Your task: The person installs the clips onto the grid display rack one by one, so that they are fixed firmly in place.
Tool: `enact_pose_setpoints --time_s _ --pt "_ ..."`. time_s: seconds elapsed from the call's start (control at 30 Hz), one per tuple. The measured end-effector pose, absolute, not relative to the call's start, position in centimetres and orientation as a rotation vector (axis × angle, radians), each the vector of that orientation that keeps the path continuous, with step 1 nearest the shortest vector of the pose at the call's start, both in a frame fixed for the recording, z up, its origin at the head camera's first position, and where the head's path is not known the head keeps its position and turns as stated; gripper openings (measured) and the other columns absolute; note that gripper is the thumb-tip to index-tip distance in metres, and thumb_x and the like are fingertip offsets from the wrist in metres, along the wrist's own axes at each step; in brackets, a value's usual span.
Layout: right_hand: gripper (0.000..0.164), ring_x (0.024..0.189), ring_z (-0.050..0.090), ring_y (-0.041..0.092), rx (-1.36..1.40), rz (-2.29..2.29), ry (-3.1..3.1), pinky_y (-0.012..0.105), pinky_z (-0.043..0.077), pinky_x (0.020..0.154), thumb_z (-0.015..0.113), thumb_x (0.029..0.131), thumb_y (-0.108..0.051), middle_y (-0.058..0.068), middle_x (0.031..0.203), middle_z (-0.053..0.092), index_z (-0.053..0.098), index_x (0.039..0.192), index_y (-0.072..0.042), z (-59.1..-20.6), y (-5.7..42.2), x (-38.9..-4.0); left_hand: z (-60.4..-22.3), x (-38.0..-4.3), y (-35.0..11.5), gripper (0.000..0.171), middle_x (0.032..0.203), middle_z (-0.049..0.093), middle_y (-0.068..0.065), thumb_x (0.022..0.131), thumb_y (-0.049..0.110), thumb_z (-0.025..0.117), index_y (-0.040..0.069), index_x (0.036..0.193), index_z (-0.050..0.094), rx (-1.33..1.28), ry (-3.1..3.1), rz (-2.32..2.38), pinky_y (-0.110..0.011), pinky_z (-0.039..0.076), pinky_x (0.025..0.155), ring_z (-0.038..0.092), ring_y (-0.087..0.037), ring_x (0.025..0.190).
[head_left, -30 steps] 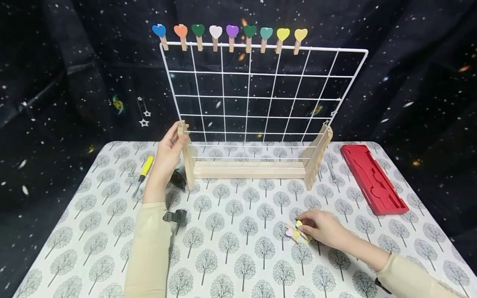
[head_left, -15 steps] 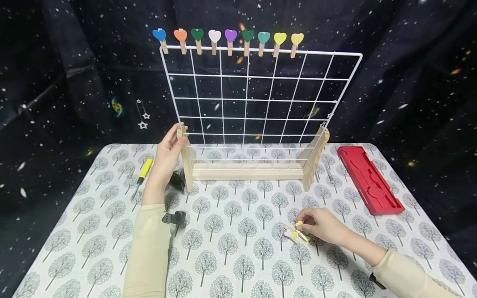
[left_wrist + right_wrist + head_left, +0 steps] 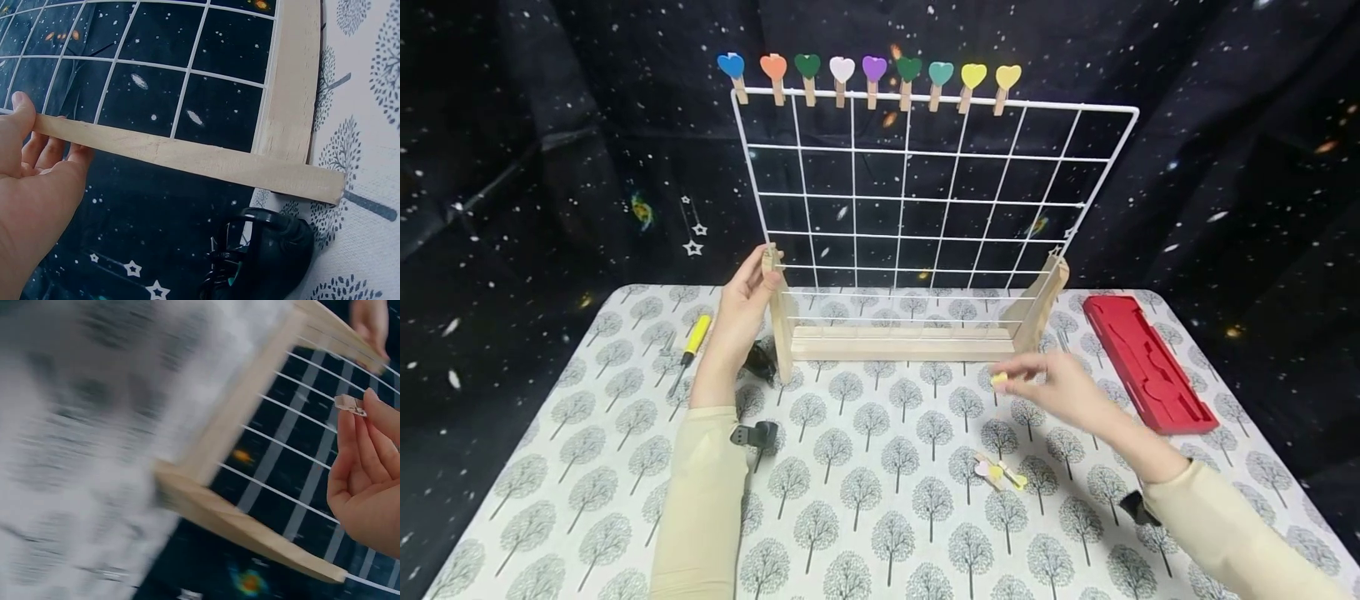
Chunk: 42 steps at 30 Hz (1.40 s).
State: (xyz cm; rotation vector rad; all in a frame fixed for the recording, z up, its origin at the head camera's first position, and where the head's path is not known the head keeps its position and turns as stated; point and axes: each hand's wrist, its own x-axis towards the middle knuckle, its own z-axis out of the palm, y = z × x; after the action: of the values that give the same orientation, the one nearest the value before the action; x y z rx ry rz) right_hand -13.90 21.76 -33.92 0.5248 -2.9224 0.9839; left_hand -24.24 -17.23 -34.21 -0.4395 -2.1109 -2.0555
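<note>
My left hand (image 3: 741, 312) grips the upper end of the wooden left side post (image 3: 781, 333), with thumb and fingers on either side of it in the left wrist view. The post belongs to a stand holding a white wire grid (image 3: 1060, 106) that leans back. Several heart-topped clothespins (image 3: 874, 70) in mixed colours are clipped along the grid's top bar. My right hand (image 3: 1060, 387) pinches a yellow-heart clothespin (image 3: 998, 379) in front of the stand's right foot; in the right wrist view its wooden end (image 3: 349, 405) shows. Below lie a pink-heart clothespin (image 3: 982, 469) and yellow-heart ones (image 3: 1018, 481).
A red moulded tray (image 3: 1150, 367) lies at the right of the tree-print tablecloth (image 3: 850, 533). On the left are a yellow-handled screwdriver (image 3: 697, 333) and a shiny black object (image 3: 761, 360) beside the stand's foot. A dark starry curtain (image 3: 550, 208) hangs behind.
My right hand has lifted a yellow-heart clothespin from the small pile and carried it away from me toward the stand. My left hand keeps its hold on the post.
</note>
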Motion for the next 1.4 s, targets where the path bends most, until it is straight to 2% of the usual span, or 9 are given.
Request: enact_pose_setpoints --time_s 0.13,0.27,0.5,0.63,0.7,0.8,1.0,1.17,1.4 --pt "0.03 0.064 0.054 0.011 0.467 1.021 -2.827 0.022 0.042 0.043 0.062 0.076 -0.039 -0.006 0.075 0.064 0.065 0.101 -0.022 -29.7 21.1 -15.4 -34.0 -24.4 -16.9 0.047 0.134 0.04 -0.002 0.088 0.025 0.048 0.024 0.133 0.034 -0.446 -2.112 -2.05 -0.036 0.024 0.106 0.035 -0.014 0.124" --pt "0.029 0.073 0.06 0.008 0.398 1.081 -2.679 0.02 0.048 0.056 0.064 0.075 -0.038 -0.008 0.084 0.067 0.065 0.1 -0.024 -24.9 20.4 -16.5 -34.0 -24.6 -16.9 0.047 0.134 0.04 -0.001 0.088 0.026 0.048 0.024 0.133 0.034 -0.457 -2.111 -2.053 -0.037 0.024 0.106 0.035 -0.015 0.124" --pt "0.027 0.077 0.064 0.013 0.481 1.285 -2.351 0.017 0.05 0.074 0.068 0.074 -0.018 0.0 0.082 0.068 0.066 0.098 -0.007 -16.8 18.8 -18.4 -34.6 -24.4 -17.7 0.047 0.134 0.041 0.001 0.088 0.027 0.048 0.027 0.132 0.034 -0.423 -2.111 -2.054 -0.035 0.024 0.106 0.036 -0.013 0.123" --pt "0.026 0.078 0.064 0.01 0.472 1.327 -2.251 0.017 0.047 0.076 0.07 0.071 -0.016 -0.001 0.081 0.068 0.067 0.095 -0.004 -13.4 18.4 -19.4 -34.8 -24.4 -17.9 0.048 0.134 0.04 0.001 0.087 0.028 0.048 0.027 0.133 0.033 -0.413 -2.125 -2.041 -0.036 0.024 0.106 0.035 -0.016 0.124" --pt "0.027 0.077 0.063 0.007 0.455 1.332 -2.219 0.015 0.045 0.072 0.071 0.069 -0.016 -0.003 0.082 0.068 0.067 0.094 -0.005 -12.1 18.4 -20.0 -34.7 -24.3 -17.7 0.048 0.134 0.04 0.0 0.087 0.027 0.048 0.026 0.133 0.033 -0.411 -2.121 -2.043 -0.036 0.024 0.106 0.035 -0.017 0.124" --pt "0.027 0.079 0.061 0.008 0.453 1.323 -2.202 0.016 0.042 0.07 0.072 0.069 -0.016 -0.003 0.083 0.068 0.067 0.094 -0.005 -10.8 18.6 -20.8 -34.4 -24.1 -17.2 0.048 0.135 0.039 -0.003 0.089 0.024 0.047 0.023 0.134 0.033 -0.408 -2.103 -2.052 -0.035 0.024 0.106 0.034 -0.021 0.124" --pt "0.028 0.082 0.06 0.009 0.435 1.304 -2.231 0.018 0.046 0.082 0.072 0.069 -0.018 -0.005 0.084 0.068 0.067 0.095 -0.006 -9.7 18.7 -22.5 -34.6 -24.1 -17.0 0.048 0.136 0.037 -0.004 0.089 0.024 0.046 0.021 0.135 0.03 -0.397 -2.099 -2.042 -0.034 0.024 0.106 0.035 -0.016 0.124" --pt "0.029 0.081 0.059 0.01 0.394 1.285 -2.266 0.016 0.046 0.08 0.071 0.069 -0.021 -0.007 0.081 0.067 0.068 0.094 -0.007 -9.4 19.1 -22.8 -34.2 -23.6 -16.6 0.05 0.137 0.035 -0.005 0.09 0.023 0.045 0.018 0.136 0.027 -0.384 -2.077 -2.054 -0.031 0.025 0.106 0.034 -0.018 0.124" --pt "0.026 0.078 0.058 0.011 0.406 1.317 -2.285 0.017 0.046 0.076 0.072 0.069 -0.02 -0.006 0.077 0.067 0.068 0.09 -0.003 -9.5 19.5 -23.3 -34.4 -23.5 -16.4 0.048 0.136 0.037 -0.001 0.09 0.022 0.044 0.019 0.136 0.029 -0.38 -2.057 -2.045 -0.026 0.026 0.105 0.035 -0.014 0.124"
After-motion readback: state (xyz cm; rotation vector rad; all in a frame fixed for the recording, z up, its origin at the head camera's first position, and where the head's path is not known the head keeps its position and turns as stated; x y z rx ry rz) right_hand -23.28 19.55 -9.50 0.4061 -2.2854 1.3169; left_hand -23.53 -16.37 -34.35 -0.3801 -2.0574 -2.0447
